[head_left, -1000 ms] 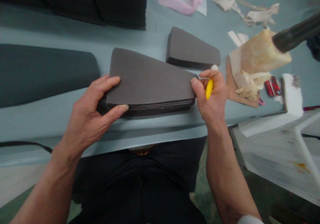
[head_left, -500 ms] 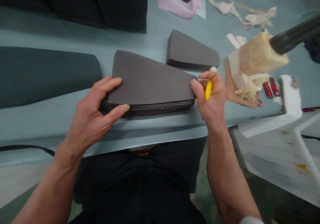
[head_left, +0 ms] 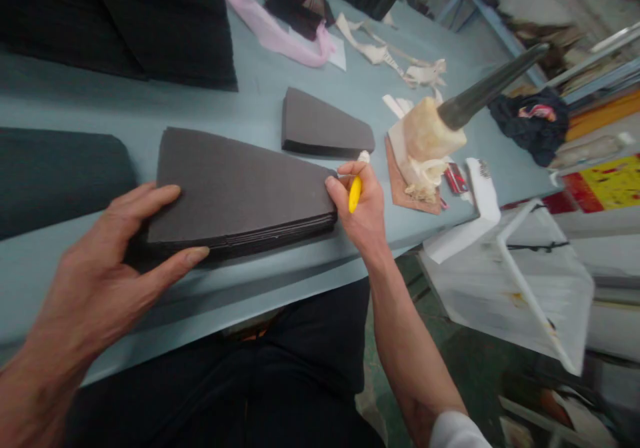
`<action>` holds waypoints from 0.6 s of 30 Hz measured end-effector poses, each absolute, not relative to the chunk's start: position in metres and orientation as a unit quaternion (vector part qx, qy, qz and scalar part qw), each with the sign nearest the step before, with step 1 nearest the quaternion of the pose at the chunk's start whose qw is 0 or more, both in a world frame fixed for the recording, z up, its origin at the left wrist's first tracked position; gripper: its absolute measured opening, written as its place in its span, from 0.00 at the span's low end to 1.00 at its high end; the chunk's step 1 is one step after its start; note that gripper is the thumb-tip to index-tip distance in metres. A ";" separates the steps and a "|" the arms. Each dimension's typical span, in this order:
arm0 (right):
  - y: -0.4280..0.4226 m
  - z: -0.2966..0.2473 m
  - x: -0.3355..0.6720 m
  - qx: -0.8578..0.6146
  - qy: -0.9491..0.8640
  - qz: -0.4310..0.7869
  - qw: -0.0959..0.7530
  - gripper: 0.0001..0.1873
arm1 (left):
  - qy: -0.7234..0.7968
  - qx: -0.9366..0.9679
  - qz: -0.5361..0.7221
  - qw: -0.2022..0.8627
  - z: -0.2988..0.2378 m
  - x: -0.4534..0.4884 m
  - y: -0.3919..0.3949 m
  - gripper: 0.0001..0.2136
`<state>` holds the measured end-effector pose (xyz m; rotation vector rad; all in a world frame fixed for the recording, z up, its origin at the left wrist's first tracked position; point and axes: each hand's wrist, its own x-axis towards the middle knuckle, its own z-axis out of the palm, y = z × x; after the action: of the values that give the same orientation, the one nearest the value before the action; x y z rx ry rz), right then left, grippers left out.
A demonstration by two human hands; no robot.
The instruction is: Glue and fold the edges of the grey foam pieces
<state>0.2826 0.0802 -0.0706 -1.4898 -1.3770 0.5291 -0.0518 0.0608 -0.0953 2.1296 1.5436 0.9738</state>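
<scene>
On the table (head_left: 257, 118), near its front edge, your left hand (head_left: 103, 261) holds the wide end of the dark stack (head_left: 240, 191) between spread thumb and fingers, some fingertips hidden. Your right hand (head_left: 366, 211), curled at the narrow end, grips a yellow tool (head_left: 355, 195) its fingers partly cover.

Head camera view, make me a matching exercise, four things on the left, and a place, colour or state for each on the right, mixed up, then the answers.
1. larger gray stack
2. yellow pen-like object
3. pale block
4. cloth strip

A. dark handle slanting up from it
B. between the left hand and the right hand
C. pink
D. tucked in the right hand

Right pairs: 1-B, 2-D, 3-A, 4-C.
</scene>
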 end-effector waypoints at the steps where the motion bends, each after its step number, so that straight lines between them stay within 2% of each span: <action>1: 0.080 -0.070 0.282 -0.617 -0.567 0.222 0.499 0.13 | 0.545 0.745 0.344 0.172 -0.097 -0.052 0.061 0.39; 7: 0.080 -0.067 0.281 -0.620 -0.558 0.241 0.496 0.13 | 0.549 0.743 0.334 0.185 -0.100 -0.059 0.060 0.39; 18: 0.080 -0.069 0.279 -0.627 -0.552 0.229 0.500 0.12 | 0.540 0.748 0.332 0.195 -0.093 -0.060 0.058 0.33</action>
<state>0.2786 0.0798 -0.0692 -1.5170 -1.3350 0.5546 -0.0602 0.0579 -0.0928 2.0977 1.5147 0.9311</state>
